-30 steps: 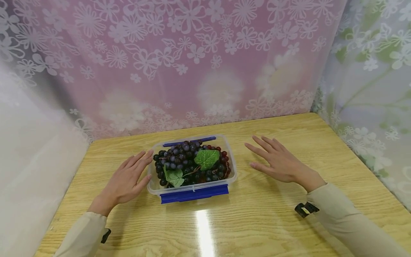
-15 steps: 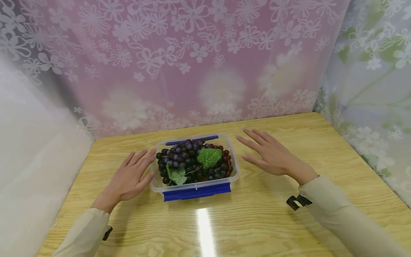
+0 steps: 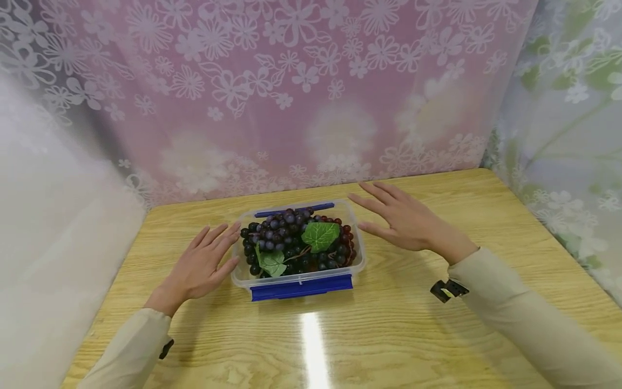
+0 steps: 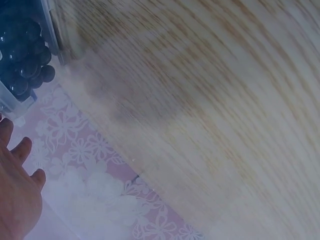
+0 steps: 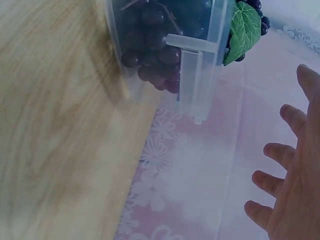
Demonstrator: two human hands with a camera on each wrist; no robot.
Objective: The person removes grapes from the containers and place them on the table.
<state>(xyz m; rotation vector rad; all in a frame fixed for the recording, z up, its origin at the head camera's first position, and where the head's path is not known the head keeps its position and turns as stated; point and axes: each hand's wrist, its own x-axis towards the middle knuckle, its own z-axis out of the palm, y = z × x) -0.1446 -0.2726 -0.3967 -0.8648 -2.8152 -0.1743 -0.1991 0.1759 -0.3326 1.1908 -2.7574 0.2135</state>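
A clear plastic food container (image 3: 301, 279) with blue clips (image 3: 301, 288) sits on the table without a lid on it. Heaped inside are bunches of purple grapes (image 3: 279, 229), black grapes (image 3: 303, 263) and red grapes (image 3: 346, 232), with green leaves (image 3: 320, 236) on top. My left hand (image 3: 196, 270) has its fingers extended at the container's left rim; contact cannot be told. On the other side, my right hand (image 3: 405, 220) hovers with spread fingers close to the right rim. In the right wrist view, the right hand (image 5: 297, 170) appears apart from the container (image 5: 190, 85).
The wood-grain table (image 3: 389, 335) runs up to a pink floral curtain (image 3: 335, 119) at the back. A white sheet (image 3: 58, 227) hangs on the left and a floral curtain (image 3: 573, 162) on the right. Dark wrist straps (image 3: 448, 290) show near the sleeves.
My right hand has moved left and away from me, nearer to the container. The left hand stays by the left rim. The whole view has shifted slightly.
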